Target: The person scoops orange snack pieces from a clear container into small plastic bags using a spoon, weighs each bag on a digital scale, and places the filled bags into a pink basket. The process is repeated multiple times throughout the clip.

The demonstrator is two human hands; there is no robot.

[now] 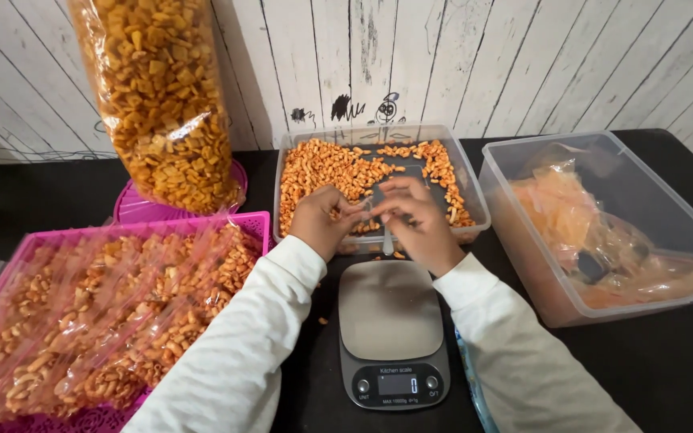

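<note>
Both hands (374, 220) pinching clear bag (370, 210), snack tub (378, 180)

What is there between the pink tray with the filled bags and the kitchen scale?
In the head view, the person's left forearm in a white sleeve crosses the gap between the pink tray and the kitchen scale; beneath it is black table with one snack crumb.
</note>
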